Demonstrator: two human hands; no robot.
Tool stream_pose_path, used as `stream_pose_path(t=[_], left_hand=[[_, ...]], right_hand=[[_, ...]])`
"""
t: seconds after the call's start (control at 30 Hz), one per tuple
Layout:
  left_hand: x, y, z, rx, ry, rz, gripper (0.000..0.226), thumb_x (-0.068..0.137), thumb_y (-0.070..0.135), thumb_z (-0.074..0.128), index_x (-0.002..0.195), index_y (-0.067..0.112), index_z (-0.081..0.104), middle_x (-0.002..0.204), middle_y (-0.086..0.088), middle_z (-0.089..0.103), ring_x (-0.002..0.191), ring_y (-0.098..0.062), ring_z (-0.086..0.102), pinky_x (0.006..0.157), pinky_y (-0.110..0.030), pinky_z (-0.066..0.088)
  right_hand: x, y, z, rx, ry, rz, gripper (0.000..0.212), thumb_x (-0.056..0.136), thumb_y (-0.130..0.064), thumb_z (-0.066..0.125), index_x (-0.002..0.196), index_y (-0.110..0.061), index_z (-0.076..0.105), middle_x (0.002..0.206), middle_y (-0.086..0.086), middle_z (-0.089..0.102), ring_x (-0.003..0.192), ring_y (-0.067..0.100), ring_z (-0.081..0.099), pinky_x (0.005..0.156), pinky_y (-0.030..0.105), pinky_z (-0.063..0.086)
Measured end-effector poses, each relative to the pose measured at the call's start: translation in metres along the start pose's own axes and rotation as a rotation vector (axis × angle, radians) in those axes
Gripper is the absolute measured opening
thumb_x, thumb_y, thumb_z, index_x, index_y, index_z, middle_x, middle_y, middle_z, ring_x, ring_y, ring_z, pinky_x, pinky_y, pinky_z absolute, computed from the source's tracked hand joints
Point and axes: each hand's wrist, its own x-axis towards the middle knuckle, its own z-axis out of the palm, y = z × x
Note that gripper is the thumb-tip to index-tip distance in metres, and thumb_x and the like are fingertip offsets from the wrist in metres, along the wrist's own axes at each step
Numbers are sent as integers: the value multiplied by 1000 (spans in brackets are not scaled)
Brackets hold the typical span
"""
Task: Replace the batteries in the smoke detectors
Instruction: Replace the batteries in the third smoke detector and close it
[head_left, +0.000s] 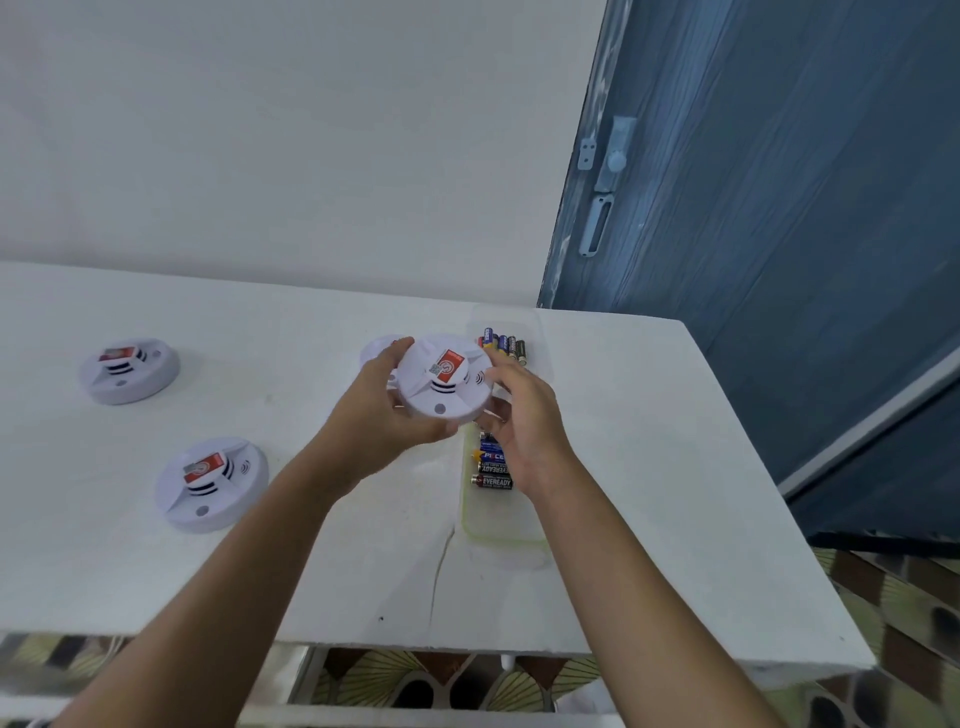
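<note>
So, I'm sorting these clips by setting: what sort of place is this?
Probably a room in a home: a white table against a bare white wall, a blue wooden door with a bolt latch, and patterned floor tiles.

A white detector (375, 349) on the table (623, 467) is mostly hidden behind the left hand (387, 415); the held detector (444, 376) and right hand (524, 431) cover the middle of the battery tray (506, 530)

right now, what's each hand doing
left hand: holds the smoke detector, fingers curled round its left side
right hand: grips the same detector's right edge
</note>
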Motion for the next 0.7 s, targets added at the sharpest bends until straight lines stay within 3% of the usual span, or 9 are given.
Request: stream_pose_path(t=[0.1, 0.17, 0.23, 0.3, 0.37, 0.43, 0.5, 0.57, 0.7], left_hand=[[1, -5, -16, 121, 86, 22, 68, 64, 14, 89, 110, 44, 49, 114, 17, 58, 92, 2, 65, 68, -11, 52], [4, -12, -33, 206, 127, 6, 67, 64, 21, 89, 113, 44, 50, 116, 18, 57, 92, -2, 64, 68, -14, 51], [8, -21, -51, 300, 157, -30, 79, 61, 27, 89, 128, 34, 49, 125, 13, 55, 100, -8, 61, 75, -24, 54], [14, -30, -71, 372, 199, -72, 93, 60, 32, 90, 140, 27, 42, 127, 12, 53, 105, -12, 58, 82, -29, 52], [21, -35, -90, 446, 240, -67, 89, 61, 36, 88, 138, 25, 44, 124, 11, 57, 108, -12, 56, 86, -29, 47], [30, -41, -109, 488, 247, -64, 79, 63, 38, 87, 132, 25, 50, 119, 11, 59, 108, -12, 55, 86, -29, 43], [41, -48, -126, 507, 237, -74, 74, 64, 38, 86, 129, 25, 51, 115, 12, 59, 106, -10, 54, 83, -27, 42], [53, -58, -141, 531, 216, -81, 75, 65, 36, 87, 129, 23, 51, 114, 11, 58, 102, -12, 56, 80, -27, 44], [78, -83, -165, 600, 178, -117, 80, 58, 43, 88, 127, 22, 55, 119, 4, 58, 98, -14, 59, 78, -29, 50]], right_hand=[[8, 6, 17, -85, -44, 11, 32, 90, -3, 48, 92, -20, 75, 90, 0, 72, 84, 15, 64, 68, 25, 54], [13, 11, 32, -170, -81, -19, 34, 88, -2, 48, 86, -21, 76, 85, -3, 71, 84, 16, 62, 73, 26, 52], [20, 16, 47, -269, -90, -44, 34, 89, -5, 49, 82, -26, 75, 80, -12, 72, 84, 14, 62, 82, 29, 51], [27, 20, 65, -372, -87, -68, 27, 92, -11, 50, 90, -23, 75, 87, -13, 71, 91, 12, 62, 90, 32, 48], [33, 22, 81, -474, -103, -104, 25, 93, -14, 49, 106, -4, 67, 94, 1, 67, 94, 19, 59, 88, 35, 45], [40, 23, 98, -597, -120, -117, 32, 95, -16, 46, 118, 4, 57, 108, 18, 65, 105, 31, 59, 97, 41, 44], [51, 23, 115, -732, -141, -123, 36, 99, -21, 42, 125, -2, 57, 128, 15, 62, 121, 30, 52, 106, 40, 36], [64, 25, 128, -883, -167, -130, 39, 101, -25, 37, 130, -8, 57, 135, 9, 59, 128, 27, 45, 95, 35, 22], [95, 32, 142, -1122, -241, -142, 38, 93, -28, 34, 117, -23, 63, 121, 6, 61, 125, 26, 39, 90, 40, 18]])
